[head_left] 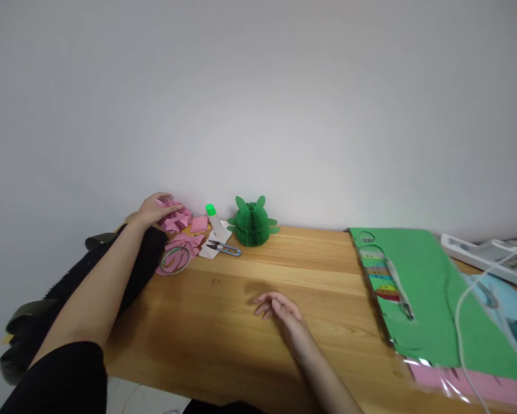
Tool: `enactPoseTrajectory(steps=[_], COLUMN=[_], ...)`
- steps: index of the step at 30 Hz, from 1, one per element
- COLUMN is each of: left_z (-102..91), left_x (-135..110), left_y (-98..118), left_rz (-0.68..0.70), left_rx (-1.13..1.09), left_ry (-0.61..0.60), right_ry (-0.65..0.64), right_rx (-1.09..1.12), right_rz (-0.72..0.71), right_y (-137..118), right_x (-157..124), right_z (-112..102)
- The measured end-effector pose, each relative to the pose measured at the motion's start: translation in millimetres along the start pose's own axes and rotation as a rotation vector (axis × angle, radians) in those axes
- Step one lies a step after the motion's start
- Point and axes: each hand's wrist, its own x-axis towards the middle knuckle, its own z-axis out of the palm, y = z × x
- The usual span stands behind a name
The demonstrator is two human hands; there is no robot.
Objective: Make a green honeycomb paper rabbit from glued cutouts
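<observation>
At the back left, my left hand [153,208] is closed around a bunch of crumpled pink paper scraps [178,219], its fingers and thumb on either side of them. Just below lie more pink scraps [189,241] and a roll of tape [175,260]. My right hand [286,313] hovers over the middle of the wooden table [223,328], fingers loosely bent and apart, holding nothing. Behind it, against the wall, stands a green honeycomb paper figure [252,224] with leaf-shaped pieces. Blue thread snips [224,248] and an upright glue stick [214,219] with a green cap are beside it.
A black bag [144,270] takes up the table's left edge. On the right lie green paper sheets [431,287] in clear plastic, with a utility knife [398,287] on top. A white cable [459,322] crosses them, and a white tray [478,253] sits behind.
</observation>
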Motion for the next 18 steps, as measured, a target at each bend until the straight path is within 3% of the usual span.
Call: enactPoseTrajectory(steps=[5,12,18], left_z=[-11.0,-18.9,-28.9], left_x=[-2,-6,0], left_y=[4,1,2], left_rz=[0.034,0.072,0.049], left_rx=[0.023,0.129,0.215], left_ry=[-0.080,-0.318,-0.279], right_ry=[-0.011,-0.006,-0.016], right_rx=[0.005,0.024,0.042], right_rz=[0.008,0.020,0.056], right_y=[2,2,0], right_x=[0,2,2], right_z=[0,1,3])
